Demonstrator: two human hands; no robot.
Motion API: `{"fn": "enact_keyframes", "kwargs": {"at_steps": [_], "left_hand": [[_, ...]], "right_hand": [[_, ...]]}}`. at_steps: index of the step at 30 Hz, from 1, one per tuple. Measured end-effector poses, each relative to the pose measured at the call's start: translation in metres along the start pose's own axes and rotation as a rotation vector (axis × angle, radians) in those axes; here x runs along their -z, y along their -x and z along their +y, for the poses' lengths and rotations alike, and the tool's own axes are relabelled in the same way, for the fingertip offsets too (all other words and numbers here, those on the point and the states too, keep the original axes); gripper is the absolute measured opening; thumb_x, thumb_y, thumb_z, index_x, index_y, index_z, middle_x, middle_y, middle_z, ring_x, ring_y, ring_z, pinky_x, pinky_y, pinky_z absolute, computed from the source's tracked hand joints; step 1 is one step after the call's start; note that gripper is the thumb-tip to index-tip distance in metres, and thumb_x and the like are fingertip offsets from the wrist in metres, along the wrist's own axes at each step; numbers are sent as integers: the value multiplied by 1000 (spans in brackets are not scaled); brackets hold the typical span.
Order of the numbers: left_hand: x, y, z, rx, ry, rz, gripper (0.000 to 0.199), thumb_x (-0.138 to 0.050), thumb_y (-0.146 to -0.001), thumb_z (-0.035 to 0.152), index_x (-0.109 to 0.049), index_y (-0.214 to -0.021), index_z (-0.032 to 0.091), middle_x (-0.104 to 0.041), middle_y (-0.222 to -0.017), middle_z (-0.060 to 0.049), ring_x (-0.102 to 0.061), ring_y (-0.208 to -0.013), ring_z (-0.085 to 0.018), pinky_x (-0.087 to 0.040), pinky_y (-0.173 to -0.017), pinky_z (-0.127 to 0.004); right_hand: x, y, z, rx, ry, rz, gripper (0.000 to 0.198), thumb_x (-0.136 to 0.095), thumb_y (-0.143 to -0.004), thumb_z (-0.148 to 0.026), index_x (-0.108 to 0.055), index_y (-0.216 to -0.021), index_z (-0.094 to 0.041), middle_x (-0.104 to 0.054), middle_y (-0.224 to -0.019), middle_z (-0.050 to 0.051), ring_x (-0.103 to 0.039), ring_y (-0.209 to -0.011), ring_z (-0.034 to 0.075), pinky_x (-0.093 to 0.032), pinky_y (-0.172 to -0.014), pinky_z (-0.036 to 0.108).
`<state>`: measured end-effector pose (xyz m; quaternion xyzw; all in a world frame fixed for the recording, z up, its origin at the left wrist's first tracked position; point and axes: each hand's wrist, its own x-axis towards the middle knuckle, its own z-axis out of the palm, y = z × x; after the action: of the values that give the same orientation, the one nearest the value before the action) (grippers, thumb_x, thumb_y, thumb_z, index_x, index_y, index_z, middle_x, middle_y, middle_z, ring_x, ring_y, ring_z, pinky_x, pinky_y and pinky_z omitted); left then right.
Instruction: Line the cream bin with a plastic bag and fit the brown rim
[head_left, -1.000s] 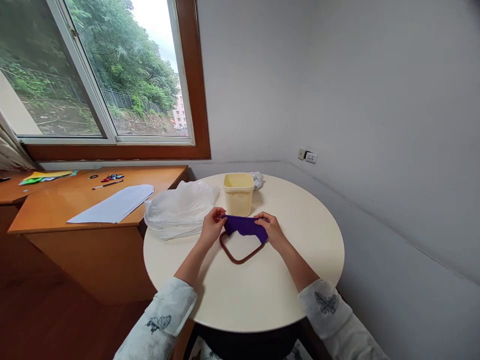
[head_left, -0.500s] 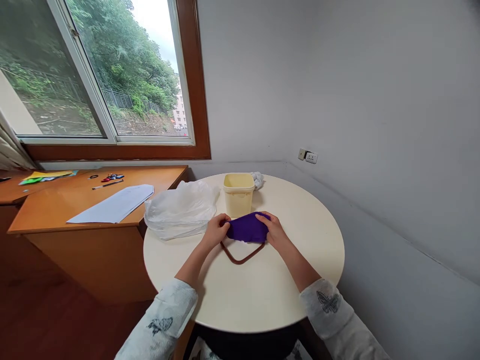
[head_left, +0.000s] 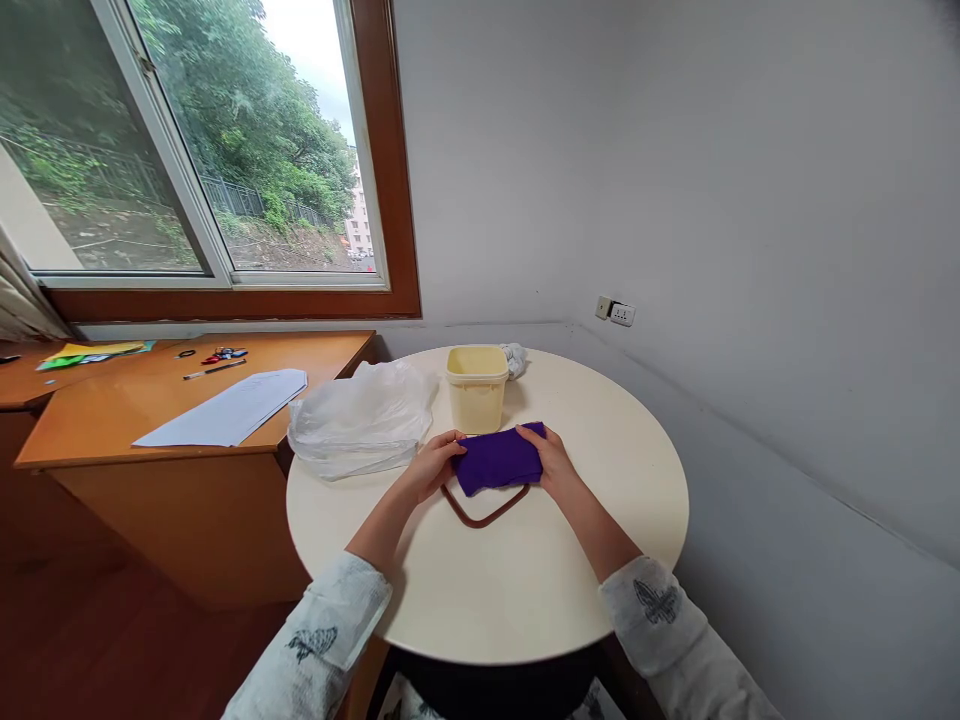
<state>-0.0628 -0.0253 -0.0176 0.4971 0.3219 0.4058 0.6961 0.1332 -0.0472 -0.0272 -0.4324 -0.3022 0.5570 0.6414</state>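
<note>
Purple cloth [head_left: 499,461] sits near the middle of the round tabletop [head_left: 487,590] in my head view, stretched between both hands. I can't tell whether its underside touches the surface.

Just beyond it stands a pale yellow tub [head_left: 478,408], upright, its mouth uncovered. I can see the inside of its far wall, but the bottom is hidden from me, so I can't say what it holds. To its left, at the tabletop's left edge, a translucent plastic bag [head_left: 364,420] lies slumped and wrinkled; I can't make out any contents.

I have the left hand [head_left: 437,463] closed on the cloth's left end, thumb on top, and the right hand [head_left: 553,458] clamped on the right end the same way. The two are apart, with the cloth spanning the gap.

The cloth looks plain, fairly flat and roughly oblong, its near edge slightly uneven. A brown curved band [head_left: 477,525] shows on the near side, partly covered by it; I can't tell its full shape.

Behind the tub, toward the far edge, I see a crumpled greyish bundle [head_left: 515,360]. Off to the left, white paper [head_left: 232,410] and a pen [head_left: 214,370] lie on a wooden tabletop [head_left: 97,420].
</note>
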Motion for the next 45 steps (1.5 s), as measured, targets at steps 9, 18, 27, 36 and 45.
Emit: {"fn": "enact_keyframes", "kwargs": {"at_steps": [9,18,27,36,45], "left_hand": [[0,-3,-5,50,-15,40,21,-68,-62,21,-52,-74,16,-53,-60,5,-47,-48,-5,-40,-48,-17],[-1,-3,-6,55,-72,42,21,-68,-63,22,-51,-74,16,-54,-58,4,-49,-46,-5,-39,-43,-15],[-6,-1,-2,64,-94,10,23,-69,-63,24,-52,-75,16,-54,-59,4,-51,-47,-6,-42,-45,-17],[-5,0,-4,73,-86,-15,24,-70,-63,25,-52,-74,16,-54,-59,4,-50,-45,-5,-42,-46,-17],[-7,0,-2,76,-79,-8,25,-71,-63,25,-55,-77,14,-58,-64,0,-54,-50,-8,-44,-48,-19]], "right_hand": [[-4,2,1,94,67,61,30,-74,-51,-35,-54,-65,-18,-56,-55,-5,-50,-50,9,-39,-49,22],[-16,7,6,57,57,-100,32,-74,-53,-37,-56,-71,-18,-62,-65,-2,-57,-61,13,-46,-64,28],[-20,14,4,-18,88,-275,32,-72,-58,-40,-61,-77,-17,-64,-70,0,-57,-65,13,-45,-61,24],[-15,12,8,-91,111,-390,32,-69,-63,-45,-63,-81,-18,-65,-74,2,-57,-58,11,-44,-51,21],[-13,11,8,-135,108,-450,31,-65,-70,-43,-65,-86,-16,-63,-70,2,-58,-58,10,-46,-53,22]]}}
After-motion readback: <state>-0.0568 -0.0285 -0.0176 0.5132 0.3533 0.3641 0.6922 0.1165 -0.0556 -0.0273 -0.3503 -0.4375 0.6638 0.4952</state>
